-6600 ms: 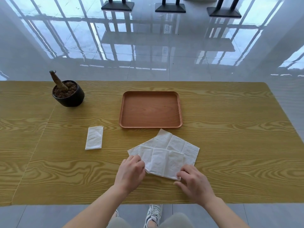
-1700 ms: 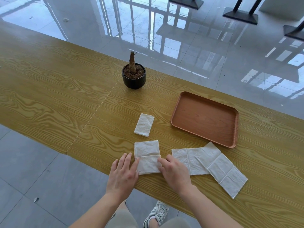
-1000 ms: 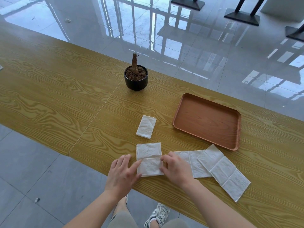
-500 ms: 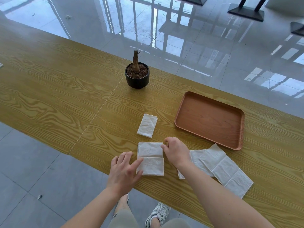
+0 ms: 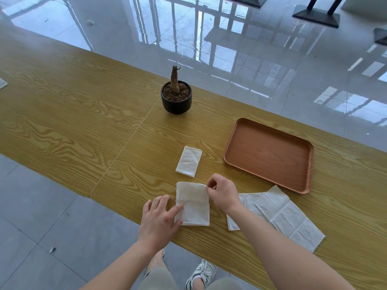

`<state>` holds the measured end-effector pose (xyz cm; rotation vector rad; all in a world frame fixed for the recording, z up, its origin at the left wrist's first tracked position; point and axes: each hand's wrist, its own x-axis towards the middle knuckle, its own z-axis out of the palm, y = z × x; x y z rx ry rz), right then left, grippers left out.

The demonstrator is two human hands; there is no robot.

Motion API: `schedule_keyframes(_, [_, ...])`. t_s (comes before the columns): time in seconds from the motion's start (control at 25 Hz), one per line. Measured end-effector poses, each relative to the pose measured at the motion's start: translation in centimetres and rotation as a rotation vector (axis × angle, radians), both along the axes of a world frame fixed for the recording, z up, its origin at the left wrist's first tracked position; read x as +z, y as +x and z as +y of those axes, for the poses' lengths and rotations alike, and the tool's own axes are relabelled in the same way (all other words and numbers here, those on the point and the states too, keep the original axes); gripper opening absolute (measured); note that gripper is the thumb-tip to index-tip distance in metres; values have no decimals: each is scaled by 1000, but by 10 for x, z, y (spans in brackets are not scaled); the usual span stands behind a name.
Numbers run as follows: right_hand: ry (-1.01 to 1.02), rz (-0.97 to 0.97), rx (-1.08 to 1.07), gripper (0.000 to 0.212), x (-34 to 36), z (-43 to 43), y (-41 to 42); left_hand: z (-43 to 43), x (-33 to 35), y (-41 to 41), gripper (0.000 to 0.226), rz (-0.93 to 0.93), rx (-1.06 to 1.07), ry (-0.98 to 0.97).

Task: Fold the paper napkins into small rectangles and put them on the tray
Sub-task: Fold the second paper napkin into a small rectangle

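Half-folded napkin [image 5: 192,204] at near desk [image 5: 83,122] edge, long axis running away from body. Left hand [image 5: 160,219] flat, pinning near-left corner; right hand [image 5: 222,192] pinching far-right corner. Advisable: bring far edge onto near edge, square corners, press crease. Tray [image 5: 269,154] empty.

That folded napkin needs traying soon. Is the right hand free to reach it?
Probably not yet: the right hand is pinching the half-folded napkin's far corner. Otherwise nothing blocks the folded napkin.
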<state>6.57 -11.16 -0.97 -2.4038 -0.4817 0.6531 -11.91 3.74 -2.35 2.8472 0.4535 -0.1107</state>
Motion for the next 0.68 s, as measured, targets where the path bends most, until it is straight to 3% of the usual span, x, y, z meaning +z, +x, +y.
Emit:
schedule_keyframes(0.12, [108,45,-54,17,2,-6,-3,0,7,16,47,-81,197,-187])
schedule_keyframes(0.24, [132,58,-43,24,4,-9,-4,7,15,46,80,-75,434,-444])
schedule_keyframes(0.36, [130,61,-31,17,6,-11,-5,13,20,68,91,11,420,-543])
schedule_keyframes(0.44, [121,65,-25,12,9,-12,-6,15,21,72,77,6,416,-559])
schedule_keyframes(0.68, [121,28,26,8,11,-15,-10,11,21,60,7,-183,327,-452])
